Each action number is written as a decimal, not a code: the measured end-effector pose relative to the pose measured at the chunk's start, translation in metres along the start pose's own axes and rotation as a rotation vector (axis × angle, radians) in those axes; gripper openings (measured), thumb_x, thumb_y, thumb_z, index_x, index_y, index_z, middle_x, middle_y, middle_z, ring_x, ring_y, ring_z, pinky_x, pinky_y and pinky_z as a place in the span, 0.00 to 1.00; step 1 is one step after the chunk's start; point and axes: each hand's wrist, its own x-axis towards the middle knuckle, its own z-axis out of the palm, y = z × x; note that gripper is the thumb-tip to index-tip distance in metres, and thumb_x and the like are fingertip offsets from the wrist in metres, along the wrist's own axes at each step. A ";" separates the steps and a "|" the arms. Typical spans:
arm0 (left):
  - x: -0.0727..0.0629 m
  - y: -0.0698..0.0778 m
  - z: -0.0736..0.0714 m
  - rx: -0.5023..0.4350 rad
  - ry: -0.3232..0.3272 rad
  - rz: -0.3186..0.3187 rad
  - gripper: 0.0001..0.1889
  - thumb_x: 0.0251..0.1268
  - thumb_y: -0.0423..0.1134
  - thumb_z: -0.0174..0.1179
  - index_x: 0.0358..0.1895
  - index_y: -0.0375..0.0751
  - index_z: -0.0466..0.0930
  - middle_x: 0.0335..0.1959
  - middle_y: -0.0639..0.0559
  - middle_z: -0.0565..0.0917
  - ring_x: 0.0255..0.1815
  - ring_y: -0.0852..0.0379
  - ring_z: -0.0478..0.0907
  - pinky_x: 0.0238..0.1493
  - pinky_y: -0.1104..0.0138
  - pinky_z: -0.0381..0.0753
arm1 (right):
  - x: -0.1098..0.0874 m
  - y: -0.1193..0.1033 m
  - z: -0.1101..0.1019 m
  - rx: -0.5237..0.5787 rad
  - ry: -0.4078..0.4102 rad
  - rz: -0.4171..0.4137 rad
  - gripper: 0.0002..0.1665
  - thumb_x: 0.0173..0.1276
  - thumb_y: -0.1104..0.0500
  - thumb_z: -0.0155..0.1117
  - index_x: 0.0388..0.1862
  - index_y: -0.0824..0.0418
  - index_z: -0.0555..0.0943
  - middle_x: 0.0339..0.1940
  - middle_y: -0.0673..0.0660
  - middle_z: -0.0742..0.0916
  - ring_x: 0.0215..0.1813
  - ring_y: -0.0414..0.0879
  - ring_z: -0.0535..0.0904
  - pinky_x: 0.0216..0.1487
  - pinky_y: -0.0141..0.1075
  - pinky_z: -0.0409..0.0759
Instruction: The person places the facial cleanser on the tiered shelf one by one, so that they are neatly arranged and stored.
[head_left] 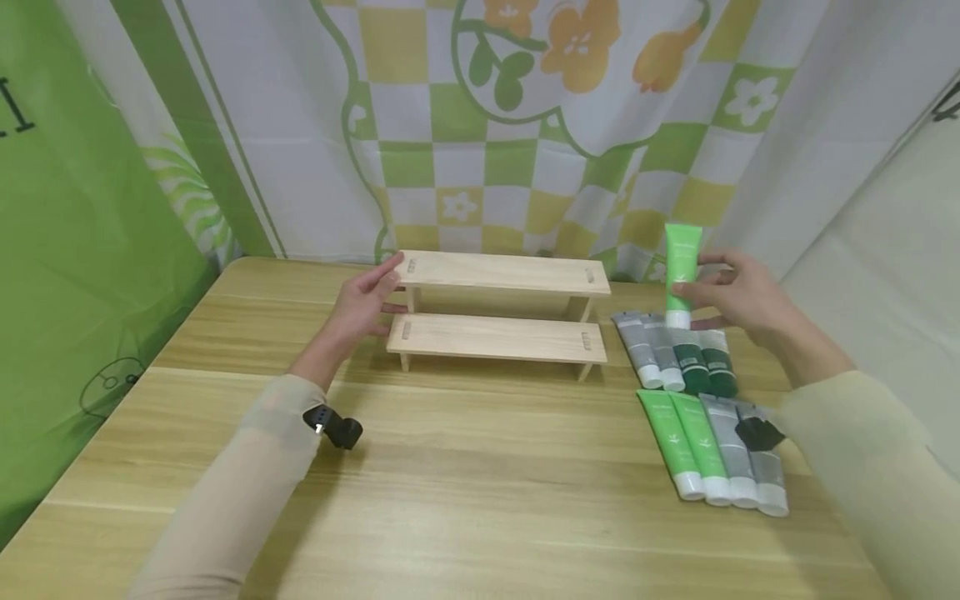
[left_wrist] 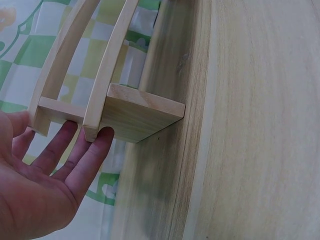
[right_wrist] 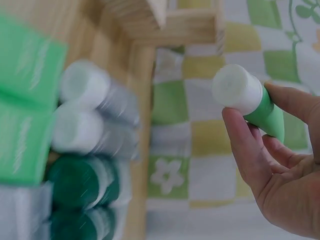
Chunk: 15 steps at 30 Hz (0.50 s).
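A two-step wooden shelf (head_left: 498,337) stands at the back of the table. At its left end my left hand (head_left: 356,307) grips the upper board (head_left: 502,272) with thumb and fingers, while other fingertips touch the end of the lower board, as the left wrist view shows. My right hand (head_left: 750,298) pinches a green squeeze tube (head_left: 682,254) upright, its white cap (right_wrist: 235,90) pointing down. It is held up over the back row of tubes, to the right of the shelf. In that row lie grey tubes (head_left: 640,350) and dark green-and-white tubes (head_left: 692,362).
A front row holds two green tubes (head_left: 671,446) and two grey tubes (head_left: 731,454), caps toward me. The wooden table (head_left: 465,500) reaches back to a patterned curtain (head_left: 457,150). A green cloth (head_left: 82,275) hangs at the left.
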 end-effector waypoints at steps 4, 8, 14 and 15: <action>-0.001 0.000 -0.002 -0.017 0.007 0.005 0.24 0.80 0.56 0.46 0.76 0.72 0.62 0.70 0.41 0.70 0.59 0.39 0.79 0.53 0.45 0.82 | 0.007 -0.028 0.012 0.015 0.030 -0.031 0.50 0.71 0.48 0.68 0.79 0.65 0.51 0.61 0.69 0.75 0.42 0.44 0.84 0.44 0.47 0.88; -0.001 -0.001 -0.003 -0.024 0.012 0.000 0.24 0.80 0.55 0.47 0.76 0.72 0.62 0.70 0.41 0.71 0.59 0.39 0.79 0.52 0.45 0.82 | 0.014 -0.054 0.028 0.031 0.043 -0.040 0.50 0.70 0.51 0.69 0.79 0.64 0.52 0.60 0.68 0.75 0.41 0.46 0.84 0.44 0.47 0.88; -0.002 -0.001 -0.003 -0.021 0.017 -0.011 0.24 0.80 0.55 0.47 0.76 0.72 0.62 0.70 0.42 0.71 0.58 0.41 0.80 0.50 0.47 0.84 | 0.023 -0.083 0.053 0.111 0.024 -0.091 0.42 0.70 0.58 0.70 0.75 0.62 0.57 0.53 0.66 0.77 0.39 0.47 0.85 0.43 0.47 0.88; -0.002 -0.001 -0.003 -0.019 0.016 -0.010 0.24 0.80 0.55 0.47 0.76 0.72 0.62 0.70 0.42 0.71 0.58 0.41 0.80 0.50 0.48 0.84 | 0.024 -0.087 0.057 0.114 0.020 -0.101 0.42 0.70 0.59 0.70 0.74 0.62 0.57 0.53 0.66 0.78 0.39 0.47 0.85 0.42 0.47 0.88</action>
